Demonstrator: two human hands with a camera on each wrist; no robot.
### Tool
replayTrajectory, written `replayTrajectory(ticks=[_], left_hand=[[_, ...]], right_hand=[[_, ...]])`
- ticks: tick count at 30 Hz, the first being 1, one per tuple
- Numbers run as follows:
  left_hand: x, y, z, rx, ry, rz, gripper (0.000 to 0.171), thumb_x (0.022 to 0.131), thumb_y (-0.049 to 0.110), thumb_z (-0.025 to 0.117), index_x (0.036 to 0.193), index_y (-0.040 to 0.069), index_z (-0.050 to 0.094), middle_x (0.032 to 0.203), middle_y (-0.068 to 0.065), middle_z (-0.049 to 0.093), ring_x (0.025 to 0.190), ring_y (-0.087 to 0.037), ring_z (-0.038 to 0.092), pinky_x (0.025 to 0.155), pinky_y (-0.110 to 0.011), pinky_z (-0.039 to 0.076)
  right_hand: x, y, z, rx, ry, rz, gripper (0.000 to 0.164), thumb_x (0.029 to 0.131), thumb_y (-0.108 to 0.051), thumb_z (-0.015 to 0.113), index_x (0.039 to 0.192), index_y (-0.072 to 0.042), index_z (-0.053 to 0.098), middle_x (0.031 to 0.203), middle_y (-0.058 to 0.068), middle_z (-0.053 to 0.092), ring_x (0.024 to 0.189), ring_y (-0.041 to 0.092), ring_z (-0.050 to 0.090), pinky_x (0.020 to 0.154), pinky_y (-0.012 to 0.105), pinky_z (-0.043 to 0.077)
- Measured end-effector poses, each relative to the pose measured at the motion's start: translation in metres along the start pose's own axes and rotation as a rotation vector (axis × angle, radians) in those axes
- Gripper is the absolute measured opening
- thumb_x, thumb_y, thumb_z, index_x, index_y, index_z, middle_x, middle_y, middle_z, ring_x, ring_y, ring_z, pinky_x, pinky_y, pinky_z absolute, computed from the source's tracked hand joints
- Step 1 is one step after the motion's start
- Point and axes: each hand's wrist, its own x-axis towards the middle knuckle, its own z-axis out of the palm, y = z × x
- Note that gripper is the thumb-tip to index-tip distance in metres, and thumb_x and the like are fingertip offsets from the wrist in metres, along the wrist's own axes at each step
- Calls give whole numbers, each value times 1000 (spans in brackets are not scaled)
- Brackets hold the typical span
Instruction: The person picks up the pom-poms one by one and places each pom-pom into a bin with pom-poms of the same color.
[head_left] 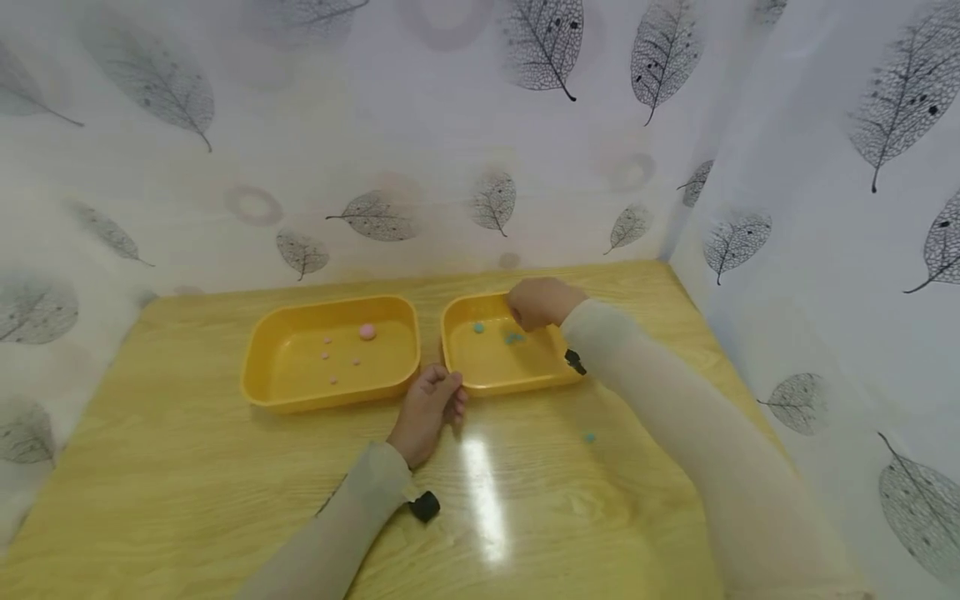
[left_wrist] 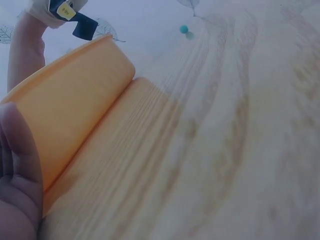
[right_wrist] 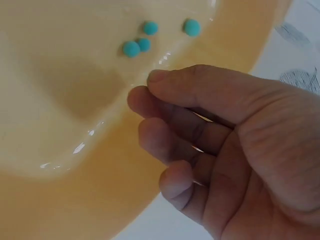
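In the head view my left hand (head_left: 426,410) holds the near left corner of the right-hand yellow tray (head_left: 525,386), thumb at its rim. My right hand (head_left: 542,303) hangs over that tray's far right part. In the right wrist view the right hand (right_wrist: 220,130) has loosely bent fingers, with thumb and forefinger tips close together. No ball shows between them. Several small teal balls (right_wrist: 191,27) lie on the tray floor, some clustered. The left wrist view shows the left hand (left_wrist: 17,170) against the tray's outer wall (left_wrist: 75,100).
Left of this tray stands a second yellow tray (head_left: 258,392) with one larger pink ball (head_left: 367,332) and several tiny pink balls (head_left: 356,362). A single teal ball (head_left: 590,437) lies on the wooden table (head_left: 187,483). Leaf-patterned walls (head_left: 450,125) close off the back and right.
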Motion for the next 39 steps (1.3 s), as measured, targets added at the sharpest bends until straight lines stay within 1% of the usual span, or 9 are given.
replayTrajectory(ticks=[4,9,12,18,22,26,30,34,39], left_hand=[[0,-1,2,2,-7,-3,14,107,14,57,97,11,48,80,-2,63,65,-11,58,56,-23,50],[0,0,5,10,-13,-14,14,107,15,58,97,10,49,81,-2,64,65,-11,58,56,-23,51],[-1,0,7,7,-14,-19,15,107,15,58,97,10,48,81,-2,64,65,-11,58,57,-23,51],[-2,1,9,4,-20,-15,15,107,15,58,97,10,48,80,-1,64,65,-11,58,57,-23,51],[-3,1,9,0,-26,-9,15,107,15,57,97,10,47,80,-1,64,66,-10,58,57,-23,51],[-4,0,7,-4,-9,-4,16,108,14,56,96,10,47,81,-2,63,66,-11,58,57,-24,50],[-4,1,6,-1,-4,4,16,108,14,56,95,10,47,80,-2,63,66,-11,57,56,-24,50],[-3,1,5,2,-12,9,16,107,15,57,95,11,48,81,-1,64,67,-11,58,56,-24,50],[-3,1,3,3,-15,13,16,107,16,58,95,10,48,81,-2,64,67,-11,58,56,-24,51]], right_hand=[[2,-8,6,-92,-43,35,28,95,1,57,72,-14,54,76,2,58,66,16,45,61,31,42],[0,-14,9,-140,-23,60,21,100,-8,63,79,-11,62,85,5,67,70,18,51,66,34,50],[-1,-17,9,-154,-20,53,24,100,-14,67,76,-11,61,85,5,66,70,18,51,66,34,52],[3,-14,11,-156,-68,41,34,96,-30,75,71,-14,58,82,2,64,70,16,52,65,32,51],[1,-6,5,-94,-62,1,22,97,-13,70,77,-14,62,84,2,65,73,16,52,67,31,50],[-17,1,-6,33,54,-50,13,91,0,63,91,-12,66,95,3,67,84,18,56,79,36,51],[-47,5,-9,134,223,-90,10,94,-5,64,101,-10,69,100,4,70,92,22,62,87,41,53],[-80,3,-1,188,376,-98,9,98,-10,66,105,-10,70,99,2,72,88,19,63,83,40,54],[-111,-1,22,241,517,-79,6,98,-13,68,104,-14,70,93,-4,70,76,13,59,72,36,52]])
